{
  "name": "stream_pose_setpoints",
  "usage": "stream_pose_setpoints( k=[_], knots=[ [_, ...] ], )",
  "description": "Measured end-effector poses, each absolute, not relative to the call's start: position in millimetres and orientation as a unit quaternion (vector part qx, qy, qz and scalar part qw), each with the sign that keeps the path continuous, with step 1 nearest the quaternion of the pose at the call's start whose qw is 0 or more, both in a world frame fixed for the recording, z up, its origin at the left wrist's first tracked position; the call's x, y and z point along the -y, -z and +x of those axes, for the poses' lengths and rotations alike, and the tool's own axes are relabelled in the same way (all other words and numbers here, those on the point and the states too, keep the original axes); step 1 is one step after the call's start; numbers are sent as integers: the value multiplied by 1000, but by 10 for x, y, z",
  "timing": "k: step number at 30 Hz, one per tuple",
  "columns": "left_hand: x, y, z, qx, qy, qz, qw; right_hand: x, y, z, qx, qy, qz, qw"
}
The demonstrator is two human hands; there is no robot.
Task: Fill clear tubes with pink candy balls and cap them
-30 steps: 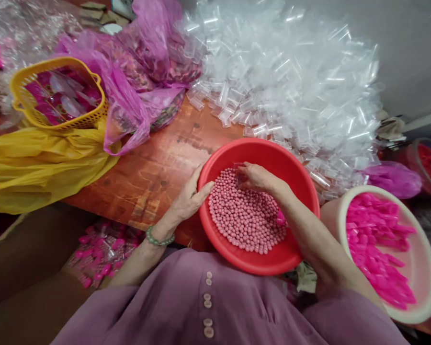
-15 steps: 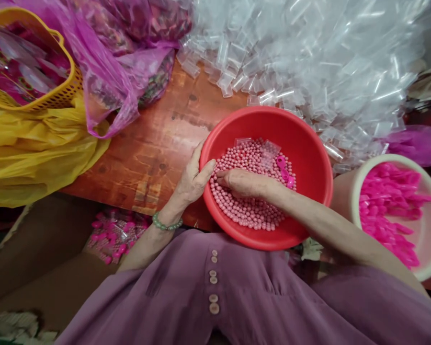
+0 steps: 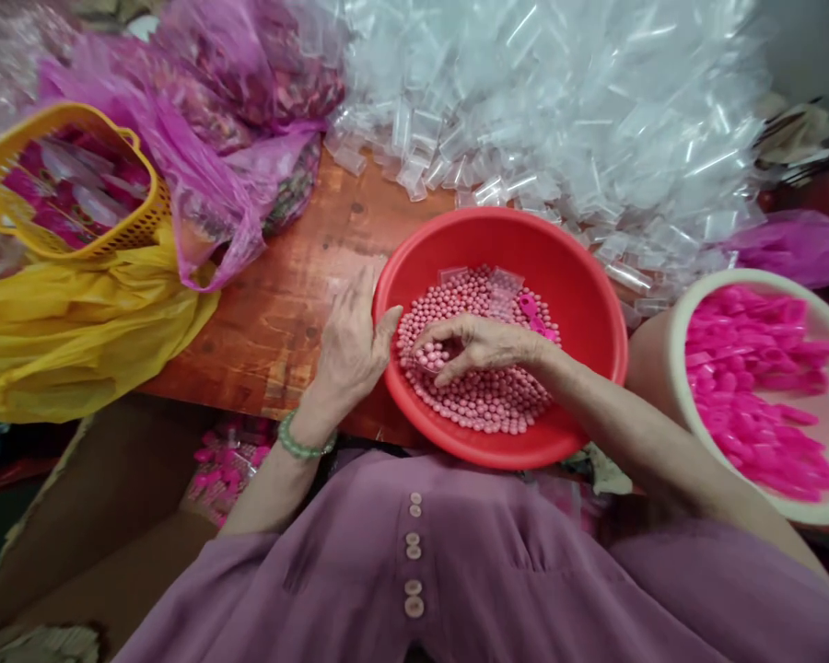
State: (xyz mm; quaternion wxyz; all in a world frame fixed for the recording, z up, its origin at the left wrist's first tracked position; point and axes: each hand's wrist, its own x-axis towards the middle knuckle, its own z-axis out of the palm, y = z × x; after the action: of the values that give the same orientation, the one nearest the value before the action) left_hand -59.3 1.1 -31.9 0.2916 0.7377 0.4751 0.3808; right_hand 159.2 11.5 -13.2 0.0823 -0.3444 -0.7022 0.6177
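A red plastic bowl (image 3: pixel 598 322) holds many pink beads (image 3: pixel 484 405). My left hand (image 3: pixel 352 345) is open at its left side, fingers stretched out along the outer wall and thumb over the rim. Inside the bowl, my right hand (image 3: pixel 480 345) curves its thumb and fingers around a small clear plastic container (image 3: pixel 429 359) with beads in it; its outline is hard to make out. Behind that hand, a clear plastic box (image 3: pixel 506 287) lies on the beads, beside a bright pink plastic piece (image 3: pixel 531 308).
A white bucket (image 3: pixel 670 359) of bright pink plastic pieces stands at right. Clear boxes (image 3: pixel 559 101) are heaped behind the bowl. At left are a yellow basket (image 3: pixel 128 226), a yellow bag (image 3: pixel 97 341) and purple bags (image 3: pixel 221 203). A cardboard box (image 3: pixel 124 497) with filled packs sits below the table edge.
My right hand has risen out of the beads, its thumb and fingers now apart around the clear container. The left hand's fingers have straightened beside the bowl. The view has shifted slightly.
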Motion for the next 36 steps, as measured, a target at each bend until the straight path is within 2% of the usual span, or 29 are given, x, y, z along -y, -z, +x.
stream_pose_setpoints(
  k=[2, 6, 9, 13, 19, 24, 36],
  knots=[
    [60, 204, -603, -439, -383, 743, 328, -118, 35, 1625, 695, -616, -353, 110],
    [186, 51, -521, -343, -320, 678, 566, -94, -127, 1673, 673, -636, -332, 180],
    [203, 4, -391, -305, -300, 629, 649, -59, -204, 1696, 634, -675, -302, 226],
    [182, 17, -251, -309, -311, 617, 653, -37, -225, 1752, 601, -701, -297, 244],
    [164, 70, -180, -330, -307, 607, 654, -41, -215, 1843, 649, -612, -347, 288],
    [132, 106, -133, -334, -333, 549, 690, -23, -223, 1850, 646, -604, -351, 310],
    [134, 102, -96, -353, -373, 550, 658, -13, -311, 1886, 649, -547, -394, 353]
  ],
)
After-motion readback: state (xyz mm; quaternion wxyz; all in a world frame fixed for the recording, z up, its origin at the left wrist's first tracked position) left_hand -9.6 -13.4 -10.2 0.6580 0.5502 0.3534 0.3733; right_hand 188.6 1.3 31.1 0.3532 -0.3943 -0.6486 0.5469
